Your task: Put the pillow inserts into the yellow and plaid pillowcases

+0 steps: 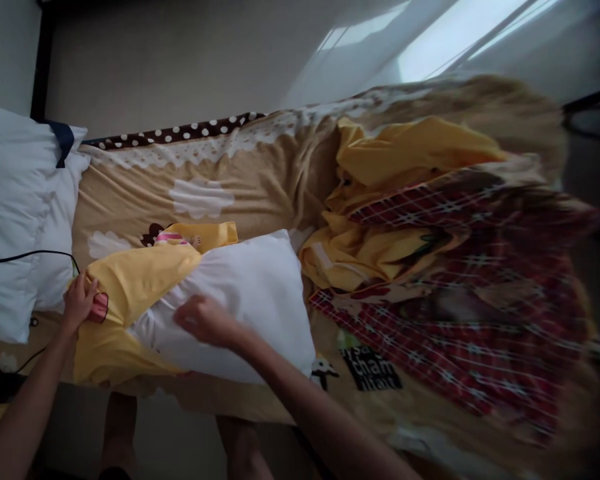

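Observation:
A white pillow [250, 293] lies on the bed, partly inside a yellow pillowcase [130, 280]. My left hand [80, 303] is closed on the left end of the yellow pillowcase, pinching the cloth. My right hand [203, 320] rests on the white pillow near the pillowcase's open edge, with its fingers curled against the fabric.
A second white pillow [15, 220] lies at the left with a black cable [30, 255] running over it. A crumpled yellow and red plaid duvet [445, 267] is heaped on the right of the tan sheet [260, 180]. My legs [120, 427] stand by the bed's near edge.

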Demonstrator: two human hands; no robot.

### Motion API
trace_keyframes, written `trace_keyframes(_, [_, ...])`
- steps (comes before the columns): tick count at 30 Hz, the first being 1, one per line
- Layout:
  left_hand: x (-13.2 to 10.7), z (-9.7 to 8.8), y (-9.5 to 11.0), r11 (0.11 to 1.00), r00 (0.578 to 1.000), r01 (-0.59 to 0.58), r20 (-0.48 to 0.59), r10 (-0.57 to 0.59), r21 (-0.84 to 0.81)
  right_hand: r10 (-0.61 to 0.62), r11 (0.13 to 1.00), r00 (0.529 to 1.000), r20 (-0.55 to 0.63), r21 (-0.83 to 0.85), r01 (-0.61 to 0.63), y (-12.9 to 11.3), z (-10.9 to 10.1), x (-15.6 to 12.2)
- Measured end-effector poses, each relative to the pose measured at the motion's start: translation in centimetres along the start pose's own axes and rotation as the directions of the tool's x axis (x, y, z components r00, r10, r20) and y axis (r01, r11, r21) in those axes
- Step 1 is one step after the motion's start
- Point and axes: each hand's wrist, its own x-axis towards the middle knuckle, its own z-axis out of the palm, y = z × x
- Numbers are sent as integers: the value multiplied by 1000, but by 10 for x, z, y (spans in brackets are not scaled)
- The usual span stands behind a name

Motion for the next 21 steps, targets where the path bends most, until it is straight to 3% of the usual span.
trace_keyframes(1, [5,4,-4,998,996,64,55,-64,-13,155,987,987,-45,-25,-156,10,-14,6])
trace_keyframes(2, [10,7,-5,994,990,107,90,-105,-17,321,942,938,-129,-63,-331,21,-27,15])
trace_keyframes(3, [12,10,-4,993,987,122,107,-120,-9,457,869,860,-225,-94,-486,34,-36,24])
trace_keyframes(4, [14,12,-2,994,988,111,112,-111,7,550,792,780,-299,-110,-601,46,-41,32])
trace_keyframes(5, [14,14,1,996,990,85,112,-88,37,604,736,728,-323,-123,-666,58,-43,39])
trace_keyframes(6, [14,15,3,995,991,55,114,-64,82,634,708,708,-310,-135,-693,66,-41,44])
trace_keyframes(10, [6,18,8,972,997,-32,82,13,231,616,736,751,-240,-166,-657,71,-24,33])
trace_keyframes(12, [-2,21,6,976,999,6,-46,4,219,513,805,802,-305,-153,-573,64,-19,8])
trace_keyframes(14, [-16,22,2,987,973,22,-229,16,159,429,847,797,-426,-118,-519,62,-18,-28])
trace_keyframes(15, [-27,22,0,992,948,11,-316,29,125,434,840,754,-493,-82,-537,64,-16,-50])
trace_keyframes(16, [-41,21,-2,995,919,-11,-391,48,96,486,805,676,-554,-17,-593,68,-14,-73])
trace_keyframes(18, [-79,20,-3,991,879,-109,-459,130,73,678,659,449,-582,211,-722,80,0,-121])
trace_keyframes(20, [-124,21,4,944,863,-319,-387,326,83,860,470,254,-443,494,-731,88,24,-162])
trace_keyframes(21, [-147,22,11,873,827,-485,-292,480,60,913,390,207,-352,601,-698,90,39,-177])
